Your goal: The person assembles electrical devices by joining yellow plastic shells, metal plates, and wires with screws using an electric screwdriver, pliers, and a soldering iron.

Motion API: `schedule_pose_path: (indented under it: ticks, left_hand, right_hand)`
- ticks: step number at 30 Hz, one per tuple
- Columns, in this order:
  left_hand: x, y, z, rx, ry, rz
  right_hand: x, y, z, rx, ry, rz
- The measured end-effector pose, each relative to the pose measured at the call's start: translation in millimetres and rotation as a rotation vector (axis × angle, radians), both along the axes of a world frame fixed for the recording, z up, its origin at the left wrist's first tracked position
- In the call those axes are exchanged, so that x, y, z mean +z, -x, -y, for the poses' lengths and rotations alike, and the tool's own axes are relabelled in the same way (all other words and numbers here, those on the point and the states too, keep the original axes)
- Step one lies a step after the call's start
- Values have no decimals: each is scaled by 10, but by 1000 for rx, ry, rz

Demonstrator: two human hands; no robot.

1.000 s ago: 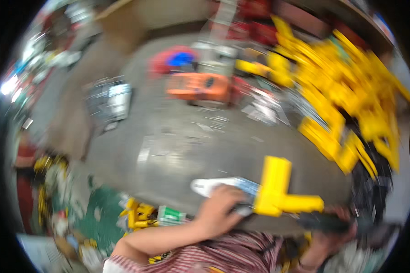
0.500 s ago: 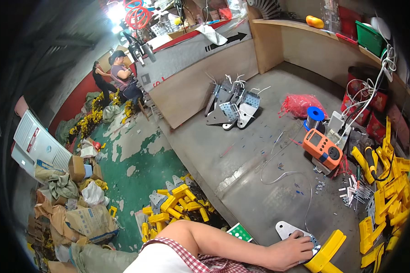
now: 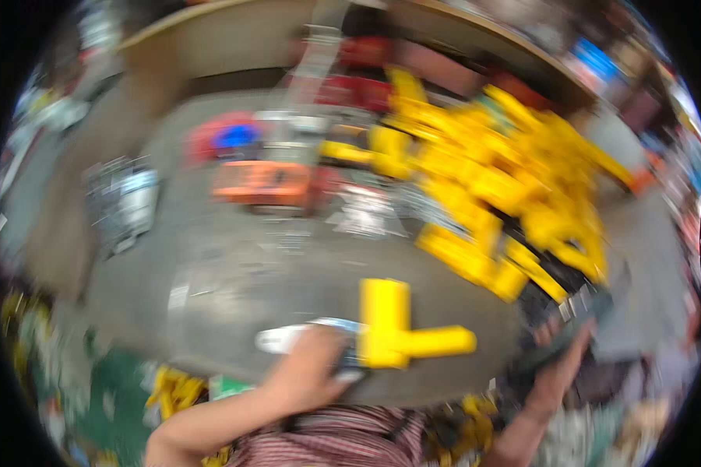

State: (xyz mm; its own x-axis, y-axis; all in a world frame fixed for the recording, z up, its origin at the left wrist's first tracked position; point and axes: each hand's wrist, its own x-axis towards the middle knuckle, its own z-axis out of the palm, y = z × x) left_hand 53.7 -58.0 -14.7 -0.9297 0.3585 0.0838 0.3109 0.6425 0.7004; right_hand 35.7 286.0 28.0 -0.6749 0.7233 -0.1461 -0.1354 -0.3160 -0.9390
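Note:
My left hand [image 3: 313, 359] is closed over a silver metal plate [image 3: 280, 339] with a rounded end, low on the grey table. A yellow plastic T-shaped part [image 3: 385, 323] joins or touches the plate on its right side. At the table's right edge, my right hand [image 3: 562, 362] is wrapped round a dark elongated object [image 3: 590, 307]. Motion blur hides what kind of object that is.
Many yellow plastic parts [image 3: 491, 183] are heaped at the back right. Left of them are an orange meter [image 3: 261, 183], a blue spool [image 3: 235, 137] and white small pieces [image 3: 364, 210]. Metal plates [image 3: 132, 198] lie far left on the grey table [image 3: 234, 265].
My view has swung right and is smeared. My right hand has come into view with the dark object. The left hand still holds the metal plate.

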Motion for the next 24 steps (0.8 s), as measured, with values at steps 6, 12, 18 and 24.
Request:
schedule_pose_path:
  ticks: [6,12,18,24]
  left_hand:
    - [-41,21,140,-90,224,-333]
    - [-124,39,583,328,-257,-350]
    - [-29,279,319,-94,158,33]
    - [79,121,201,30,158,-110]
  right_hand:
    - [67,508,-1858,-174,-1523,618]
    - [29,125,-1299,-248,-1953,564]
    - [-522,-89,-539,197,-1728,251]
    - [-207,274,-1199,-171,-1873,674]
